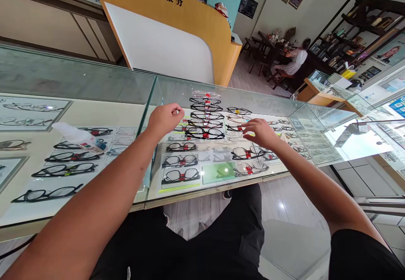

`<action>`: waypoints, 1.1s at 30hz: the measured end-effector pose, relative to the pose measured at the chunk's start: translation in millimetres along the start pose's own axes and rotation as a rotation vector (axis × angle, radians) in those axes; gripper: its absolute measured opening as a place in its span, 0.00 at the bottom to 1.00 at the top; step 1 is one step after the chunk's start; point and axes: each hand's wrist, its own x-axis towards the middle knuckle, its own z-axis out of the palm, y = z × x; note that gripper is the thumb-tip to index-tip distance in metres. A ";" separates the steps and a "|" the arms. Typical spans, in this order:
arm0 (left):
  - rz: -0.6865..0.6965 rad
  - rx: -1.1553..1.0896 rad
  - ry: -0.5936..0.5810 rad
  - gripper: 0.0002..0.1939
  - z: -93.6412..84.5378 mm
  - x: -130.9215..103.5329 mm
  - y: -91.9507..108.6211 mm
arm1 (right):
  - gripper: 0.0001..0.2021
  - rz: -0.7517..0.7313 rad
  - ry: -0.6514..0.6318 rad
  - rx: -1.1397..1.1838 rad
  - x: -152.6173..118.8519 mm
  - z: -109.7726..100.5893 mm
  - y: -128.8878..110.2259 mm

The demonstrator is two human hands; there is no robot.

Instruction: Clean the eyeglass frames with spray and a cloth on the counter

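My left hand (166, 119) is held over the glass counter with its fingers curled in, and nothing shows in it. To its right is a column of eyeglasses (205, 133), mostly dark-framed with red tags at the bridge. My right hand (258, 133) hovers on the other side of this column, palm down, fingers stretched out and apart, holding nothing. Near it are dark-framed glasses (248, 153) and glasses with a yellow tag (238, 110). A white plastic bottle (76, 136) with a blue part at one end lies tilted left of my left forearm.
The glass display counter (186, 189) runs across in front of me, with several more glasses (65, 169) on the left. Beyond stands a wood-and-white cashier desk (164, 39). A person (294, 60) sits at a dark table in the back right, near a shelf (354, 31).
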 end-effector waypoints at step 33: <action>0.028 0.035 -0.001 0.09 1.3 2.6 -1.3 | 0.09 0.028 -0.003 -0.049 70.9 10.0 48.7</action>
